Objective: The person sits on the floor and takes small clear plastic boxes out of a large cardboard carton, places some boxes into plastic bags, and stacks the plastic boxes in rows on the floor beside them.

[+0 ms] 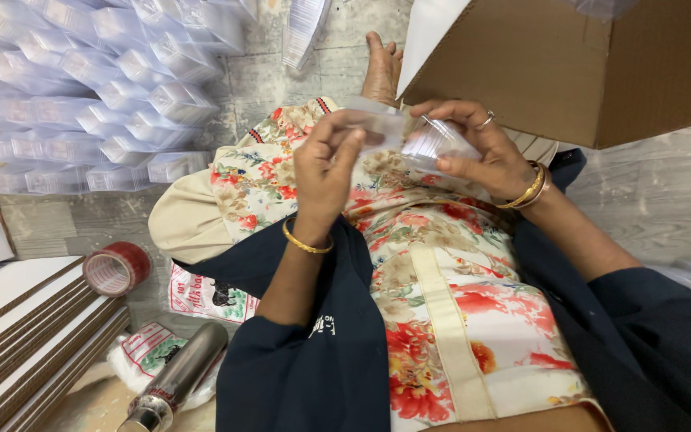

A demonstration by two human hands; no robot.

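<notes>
I sit on the floor with my lap covered by floral cloth. My left hand (325, 164) pinches the edge of a thin clear plastic sleeve (377, 124) above my knees. My right hand (477, 144) grips a stack of clear plastic cups (440, 144), whose end meets the sleeve. Both hands are raised close together, just in front of a brown cardboard box (569, 64). A bare foot shows beyond the hands near the box's corner.
Several rows of bagged clear plastic containers (97, 88) lie stacked at the upper left. A roll of red tape (116, 268), a steel bottle (173, 380), printed plastic bags (205, 294) and flat cardboard sheets (25, 336) lie at the left.
</notes>
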